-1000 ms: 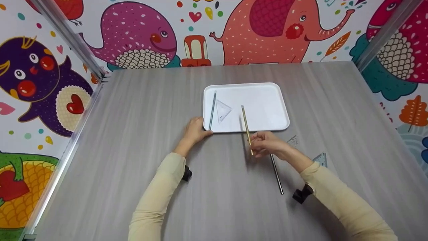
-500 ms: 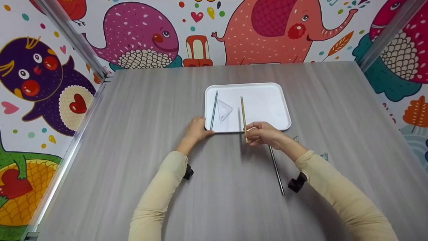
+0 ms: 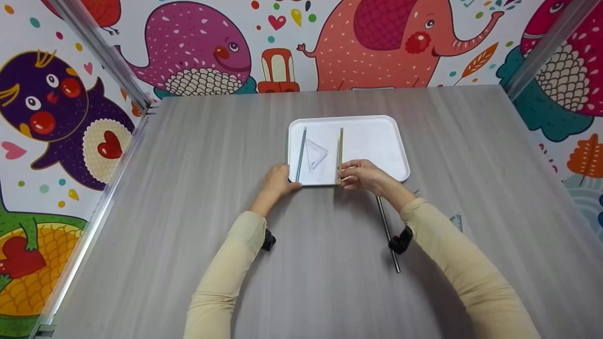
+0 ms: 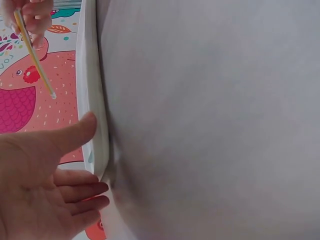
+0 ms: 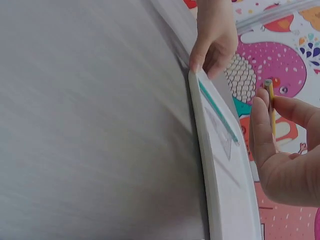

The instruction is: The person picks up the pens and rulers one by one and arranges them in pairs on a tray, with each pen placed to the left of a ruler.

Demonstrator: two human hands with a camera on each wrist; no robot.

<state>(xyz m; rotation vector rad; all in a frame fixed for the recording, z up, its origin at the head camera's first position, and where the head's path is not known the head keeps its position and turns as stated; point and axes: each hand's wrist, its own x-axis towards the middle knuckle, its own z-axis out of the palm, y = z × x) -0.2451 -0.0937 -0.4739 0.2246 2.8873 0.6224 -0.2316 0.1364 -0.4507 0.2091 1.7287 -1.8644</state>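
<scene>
My left hand holds the white tray at its near left corner, thumb on the front rim and fingers along the side. Between thumb and fingers, my right hand pinches a yellow pencil over the tray's front edge, the pencil pointing away from me. In the right wrist view, the yellow pencil stands apart from the tray surface. A green pencil lies along the tray's left side, and a clear set square lies just right of it.
A dark pencil-like rod lies on the grey table below my right hand. Another set square shows partly beside my right sleeve. A further clear piece is mostly hidden behind my right wrist. A patterned wall stands behind the table.
My right hand has moved forward and left with the yellow pencil, which now points straighter away over the tray. My left hand stays at the tray corner.
</scene>
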